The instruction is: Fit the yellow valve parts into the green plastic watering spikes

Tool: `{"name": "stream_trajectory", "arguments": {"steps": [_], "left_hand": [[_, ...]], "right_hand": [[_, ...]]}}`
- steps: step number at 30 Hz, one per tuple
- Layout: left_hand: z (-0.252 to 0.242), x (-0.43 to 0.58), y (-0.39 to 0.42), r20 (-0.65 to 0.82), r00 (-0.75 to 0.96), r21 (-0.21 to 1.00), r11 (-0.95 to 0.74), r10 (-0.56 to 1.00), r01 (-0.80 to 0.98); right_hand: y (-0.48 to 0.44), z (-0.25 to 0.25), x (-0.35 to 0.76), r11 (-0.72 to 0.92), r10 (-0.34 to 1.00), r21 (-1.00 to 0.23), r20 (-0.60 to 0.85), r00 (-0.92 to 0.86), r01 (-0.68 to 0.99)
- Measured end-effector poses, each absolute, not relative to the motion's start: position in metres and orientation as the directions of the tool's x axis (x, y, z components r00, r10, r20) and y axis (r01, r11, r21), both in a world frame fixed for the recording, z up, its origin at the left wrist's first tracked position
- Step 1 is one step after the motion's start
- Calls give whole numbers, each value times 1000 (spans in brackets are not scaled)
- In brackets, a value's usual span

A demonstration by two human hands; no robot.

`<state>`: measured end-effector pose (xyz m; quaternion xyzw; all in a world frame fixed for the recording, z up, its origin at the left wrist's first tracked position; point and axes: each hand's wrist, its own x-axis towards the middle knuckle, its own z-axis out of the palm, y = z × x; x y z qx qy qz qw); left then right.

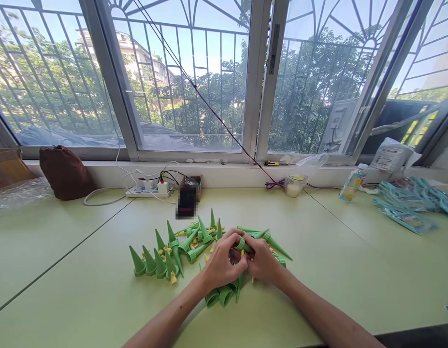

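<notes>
My left hand [222, 261] and my right hand [262, 260] meet over the middle of a pale green table [82, 290]. Both are closed on one green plastic cone spike [242, 243] held between them, its open ring end up. Around the hands lies a loose pile of green cone spikes [198, 241] with small yellow parts. A short row of cones [151, 263] stands upright on the left. More cones [224, 294] lie under my left wrist.
A brown pouch [66, 171] and a white power strip [148, 192] with cables sit by the window sill. A small jar [293, 186], a bottle [350, 183] and teal packets [408, 203] lie at the right back. A blurred dark box [187, 200] stands behind the pile.
</notes>
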<state>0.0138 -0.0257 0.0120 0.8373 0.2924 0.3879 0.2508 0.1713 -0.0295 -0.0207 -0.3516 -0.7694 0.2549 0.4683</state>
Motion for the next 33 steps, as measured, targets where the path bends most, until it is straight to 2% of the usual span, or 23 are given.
{"name": "stream_trajectory", "arguments": {"steps": [16, 23, 33], "left_hand": [[11, 12, -24, 501, 523, 661, -695, 689, 283], [9, 15, -19, 574, 405, 642, -698, 712, 317], [7, 17, -20, 590, 393, 631, -706, 705, 321]], "right_hand": [[-30, -18, 170, 626, 779, -706, 545, -310, 332], [-29, -10, 173, 652, 757, -642, 588, -286, 405], [-31, -6, 174, 618, 782, -672, 576, -237, 408]]}}
